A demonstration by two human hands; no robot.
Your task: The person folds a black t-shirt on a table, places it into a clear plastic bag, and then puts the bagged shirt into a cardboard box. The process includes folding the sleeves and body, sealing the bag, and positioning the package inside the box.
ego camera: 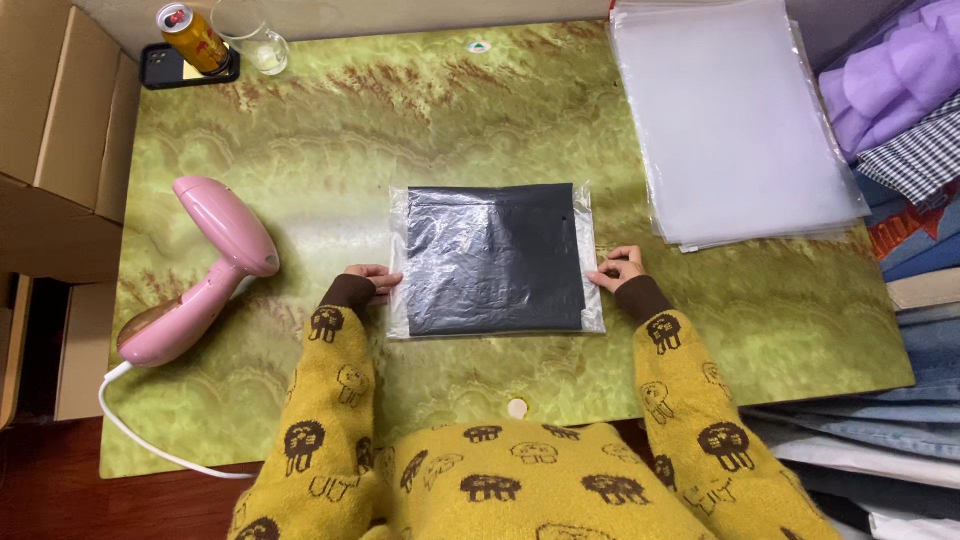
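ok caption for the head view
Both hands, left and right, press the edges of a bagged dark garment on a green table.

A dark folded garment sealed in a clear plastic bag [496, 260] lies flat at the table's middle.

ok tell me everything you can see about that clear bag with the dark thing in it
The clear plastic bag lies flat on the green marbled table, roughly square and glossy, its film crinkled and catching light. Inside is a folded dark garment, black or navy, filling nearly all of it; thin clear margins show at the left, right and bottom edges. The left hand touches its left edge and the right hand pinches its right edge. Nothing else rests on it.
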